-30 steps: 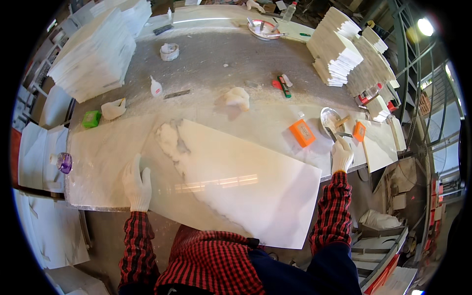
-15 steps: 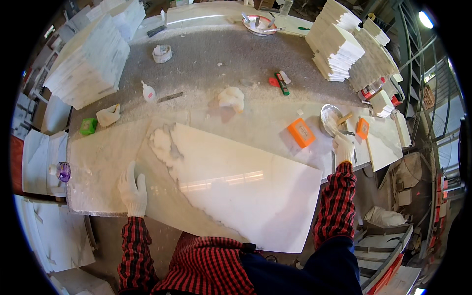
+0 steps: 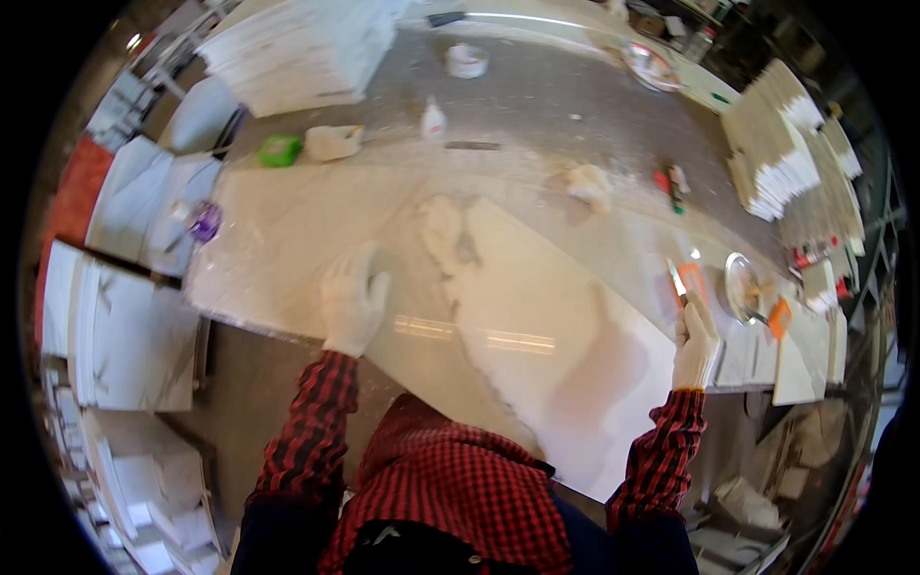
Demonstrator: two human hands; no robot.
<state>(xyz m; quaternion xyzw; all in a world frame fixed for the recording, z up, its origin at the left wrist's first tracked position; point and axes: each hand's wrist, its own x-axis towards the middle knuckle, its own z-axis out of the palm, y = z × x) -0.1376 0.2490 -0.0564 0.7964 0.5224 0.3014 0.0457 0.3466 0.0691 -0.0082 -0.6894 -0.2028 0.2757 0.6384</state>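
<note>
Only got the head view here, so going off that: the pale, grey-veined slab (image 3: pixel 546 287) lies right in front of me, between my two hands, skewed across the near edge of the worktop (image 3: pixel 537 101). Its long axis runs from far left to near right, and the near-right part pokes out past that edge toward my body. My left hand (image 3: pixel 353 299) is flat-ish by the slab's left end, fingers together, thumb out to the side, not gripping anything; can't tell if the thumb actually touches the slab or just sits beside it. My right hand (image 3: pixel 697 347) is closed around a slim tool with a metal blade (image 3: pixel 677 279), right by the slab's right corner, though contact there is too blurry to call. Blade points away from me and a bit left, in front of an orange box (image 3: pixel 696 280), so the slab's face is to the left of it and nearer me. Right of that hand, toward the worktop's right end, there's a metal bowl (image 3: pixel 737 280) and another orange box (image 3: pixel 779 317).
</note>
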